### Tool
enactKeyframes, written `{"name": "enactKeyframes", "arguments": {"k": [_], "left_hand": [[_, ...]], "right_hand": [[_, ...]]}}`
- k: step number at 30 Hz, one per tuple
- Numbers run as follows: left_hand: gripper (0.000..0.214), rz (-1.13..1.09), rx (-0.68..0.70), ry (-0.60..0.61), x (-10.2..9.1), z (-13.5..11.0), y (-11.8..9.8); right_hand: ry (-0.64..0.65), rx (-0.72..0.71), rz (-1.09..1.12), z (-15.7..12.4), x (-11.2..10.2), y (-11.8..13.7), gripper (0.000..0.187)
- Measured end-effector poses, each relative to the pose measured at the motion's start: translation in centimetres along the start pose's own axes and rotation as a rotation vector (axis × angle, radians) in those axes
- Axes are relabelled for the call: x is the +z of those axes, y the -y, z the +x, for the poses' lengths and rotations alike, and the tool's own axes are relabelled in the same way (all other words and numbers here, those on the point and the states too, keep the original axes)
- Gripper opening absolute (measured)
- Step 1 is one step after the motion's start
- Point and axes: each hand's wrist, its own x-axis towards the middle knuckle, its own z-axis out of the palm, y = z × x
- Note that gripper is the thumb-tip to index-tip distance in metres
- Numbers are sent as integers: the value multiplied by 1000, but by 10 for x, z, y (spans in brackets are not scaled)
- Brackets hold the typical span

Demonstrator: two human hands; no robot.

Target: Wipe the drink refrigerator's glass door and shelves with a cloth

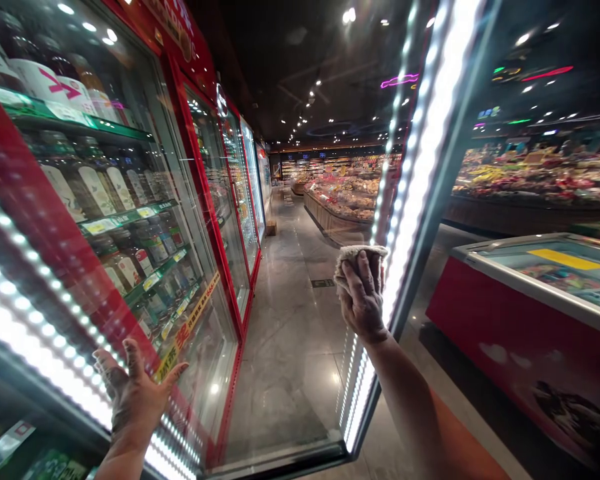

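My right hand (363,300) presses a small grey-white cloth (361,254) against the edge of an open glass cooler door (430,133), beside its bright strip of white lights. The fingers are closed over the cloth. My left hand (135,390) is spread flat with fingers apart on the red lit frame (45,253) of the cooler, holding nothing. Behind the glass stand rows of bottles (105,187) on green-edged shelves.
A row of red-framed glass-door coolers (230,187) runs along the left. A grey tiled aisle (290,320) leads ahead to produce displays (345,193). At the right stands a red chest freezer (535,300) with a glass lid.
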Motion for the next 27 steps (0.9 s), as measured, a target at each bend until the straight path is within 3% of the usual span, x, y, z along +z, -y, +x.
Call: {"name": "enactKeyframes", "arguments": {"k": [5,11,18,23,27], "left_hand": [[127,-11,-3,-5,2,0,1],[129,-10,19,-21,0,1,1],[132,-30,12,-17,1,1,1],[134,20,21,-47,7,1,6],[131,12,44,-56,9,1,8]], "right_hand": [[-115,69,20,24,-4,-3,61],[-2,11,25,29,-5,-3,56],[-114,112,4,61,-2,4,57],[34,-20,-9,51,2,20,55],[-37,44,-33,55,4,20,58]]}}
